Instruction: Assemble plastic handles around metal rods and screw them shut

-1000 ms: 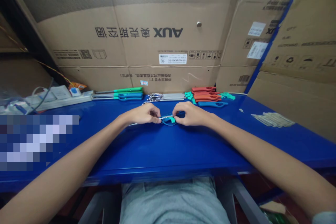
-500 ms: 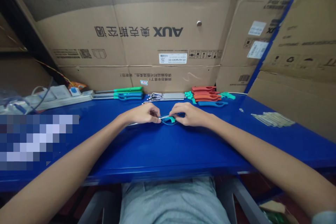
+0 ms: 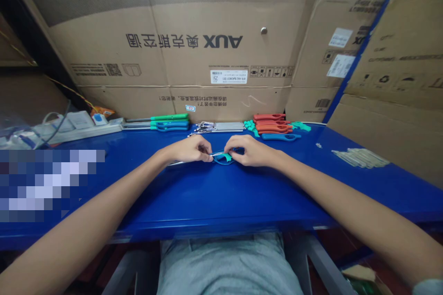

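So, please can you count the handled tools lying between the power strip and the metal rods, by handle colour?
Green handle: 1
Blue handles: 2
Total: 3

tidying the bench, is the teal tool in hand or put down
In hand: the teal-handled tool is pinched between the left hand and the right hand.

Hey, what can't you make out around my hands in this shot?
Head view:
The teal handle: middle hidden behind the right hand.
The thin metal rod: end hidden by the left hand.
The row of metal parts: too small to detail.
The blurred patch on the blue table: pixelated.
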`<state>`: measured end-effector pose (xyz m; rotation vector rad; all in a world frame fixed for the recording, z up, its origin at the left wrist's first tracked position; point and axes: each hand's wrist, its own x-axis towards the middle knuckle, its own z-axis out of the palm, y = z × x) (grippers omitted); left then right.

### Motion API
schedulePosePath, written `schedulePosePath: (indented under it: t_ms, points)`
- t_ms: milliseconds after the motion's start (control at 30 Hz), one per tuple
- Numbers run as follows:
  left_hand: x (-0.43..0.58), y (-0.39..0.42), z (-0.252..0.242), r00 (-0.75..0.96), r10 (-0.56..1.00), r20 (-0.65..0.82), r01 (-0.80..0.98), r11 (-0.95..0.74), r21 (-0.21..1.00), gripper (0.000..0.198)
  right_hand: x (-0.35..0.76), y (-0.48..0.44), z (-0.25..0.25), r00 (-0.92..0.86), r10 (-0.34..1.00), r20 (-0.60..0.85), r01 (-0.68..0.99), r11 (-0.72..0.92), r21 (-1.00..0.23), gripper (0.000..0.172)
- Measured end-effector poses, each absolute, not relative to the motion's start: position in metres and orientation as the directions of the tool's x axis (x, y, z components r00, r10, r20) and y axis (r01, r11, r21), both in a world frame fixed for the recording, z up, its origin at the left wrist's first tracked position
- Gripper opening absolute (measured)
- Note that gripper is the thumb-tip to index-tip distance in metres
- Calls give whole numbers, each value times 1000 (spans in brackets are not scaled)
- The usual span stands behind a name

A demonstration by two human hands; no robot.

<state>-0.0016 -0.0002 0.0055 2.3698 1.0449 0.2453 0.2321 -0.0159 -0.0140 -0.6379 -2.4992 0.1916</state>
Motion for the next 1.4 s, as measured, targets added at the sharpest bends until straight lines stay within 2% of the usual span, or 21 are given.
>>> schedulePosePath:
  t_ms: [333, 867, 1033, 1167, 1400]
  points:
    - [-2, 1, 4, 692, 720, -38, 628, -576, 523, 27, 232, -14, -16, -786, 489, 379, 474, 869, -141, 23]
    - [-3, -2, 5, 713, 701, 8, 615, -630, 474, 30, 231, -18, -9, -746, 580, 326, 526, 814, -245, 16]
    - [-2, -1, 3, 700, 713, 34, 584, -600, 546, 30, 233, -16, -12, -733, 589, 339, 521, 807, -277, 16]
    - [-1, -1, 1, 695, 717, 63, 536, -573, 620, 37, 233, -15, -13, -740, 589, 324, 522, 807, -275, 17]
    - [0, -3, 2, 748, 661, 62, 508, -630, 587, 33, 234, -15, -12, -752, 566, 337, 498, 823, -272, 21]
